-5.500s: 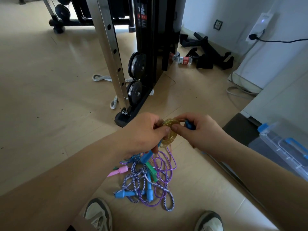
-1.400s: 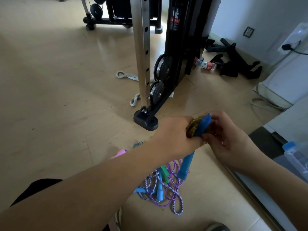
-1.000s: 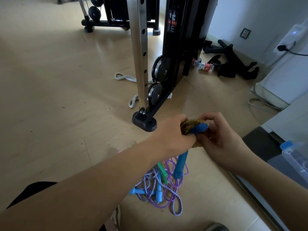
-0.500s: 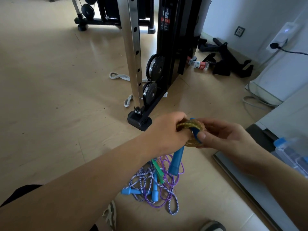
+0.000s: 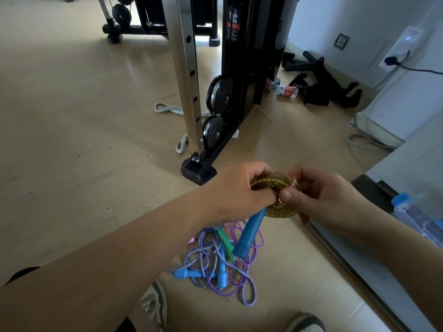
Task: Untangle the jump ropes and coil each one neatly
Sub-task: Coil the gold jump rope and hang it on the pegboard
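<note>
since the frame half a second earlier, the left hand (image 5: 239,188) and right hand (image 5: 321,197) had stayed together at mid-height, but the yellow rope coil (image 5: 279,210) between them had turned more face-on to us. the strip of blue that had crossed its ring was no longer in sight. the left hand's fingers were curled round the coil's left side; the right hand pinched its right side between thumb and fingers. one blue handle (image 5: 249,233) hung down from under the left hand. whether its lower end touched anything we could not tell. we judged that this rope was all but coiled and its end was being secured. the tangle of ropes (image 5: 215,259), striped and purple with blue and green handles, lay unsorted on the floor below the hands, so most of the task remained.

the wooden floor (image 5: 72,116) filled the view. beyond the hands stood a black cable machine (image 5: 242,68) with a steel upright (image 5: 187,68) and weight plates (image 5: 220,94). a clear plastic box (image 5: 419,216) sat at the right edge. a grey strap (image 5: 167,109) and a bottle (image 5: 284,89) lay near the machine's base.
</note>
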The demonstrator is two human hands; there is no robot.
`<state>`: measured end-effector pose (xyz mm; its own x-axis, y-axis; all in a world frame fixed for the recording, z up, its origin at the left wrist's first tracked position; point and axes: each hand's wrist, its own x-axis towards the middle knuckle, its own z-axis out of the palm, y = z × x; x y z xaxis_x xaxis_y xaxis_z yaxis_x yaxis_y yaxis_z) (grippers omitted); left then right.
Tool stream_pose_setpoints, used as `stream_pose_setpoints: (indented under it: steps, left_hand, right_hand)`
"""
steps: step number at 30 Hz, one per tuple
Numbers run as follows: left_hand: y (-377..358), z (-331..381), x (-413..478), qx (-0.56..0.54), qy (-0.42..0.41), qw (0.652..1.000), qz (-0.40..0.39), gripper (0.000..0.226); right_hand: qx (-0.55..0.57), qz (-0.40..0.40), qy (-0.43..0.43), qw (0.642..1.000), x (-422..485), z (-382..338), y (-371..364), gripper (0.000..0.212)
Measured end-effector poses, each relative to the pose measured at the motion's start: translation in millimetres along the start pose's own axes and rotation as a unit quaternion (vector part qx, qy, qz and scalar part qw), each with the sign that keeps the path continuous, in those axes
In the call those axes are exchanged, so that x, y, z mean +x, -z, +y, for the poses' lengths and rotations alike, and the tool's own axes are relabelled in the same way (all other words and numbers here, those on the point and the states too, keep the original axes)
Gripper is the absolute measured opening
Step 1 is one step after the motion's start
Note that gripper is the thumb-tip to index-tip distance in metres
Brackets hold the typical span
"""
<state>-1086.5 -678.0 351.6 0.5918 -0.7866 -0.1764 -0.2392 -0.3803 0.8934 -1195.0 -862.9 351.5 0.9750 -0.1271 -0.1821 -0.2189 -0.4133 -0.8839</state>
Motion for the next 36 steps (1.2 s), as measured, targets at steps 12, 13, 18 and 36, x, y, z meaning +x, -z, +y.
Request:
stream_pose_setpoints:
  steps: [12,13,18,36]
  left_hand:
    - [18.2,-4.3,1.9,0.104,0.004,0.995,0.000,0.003]
    - [20.0,-3.9,1.8,0.105,0.009,0.994,-0.001,0.004]
    - [30.0,-0.9,2.6,0.042,0.034,0.998,0.016,0.009]
    - [-9.9,-24.6,78.1,-0.026,0.059,0.998,0.008,0.020]
  right_hand:
    - [-0.175,-0.007,-0.038,0.984,0.5,7.2,14.0,0.038]
    - [-0.192,0.001,-0.027,0.981,1.0,6.8,13.2,0.040]
    - [-0.142,0.035,-0.054,0.988,9.5,13.0,11.3,0.032]
    - [-0.054,-0.020,-0.069,0.996,57.0,43.8,31.9,0.030]
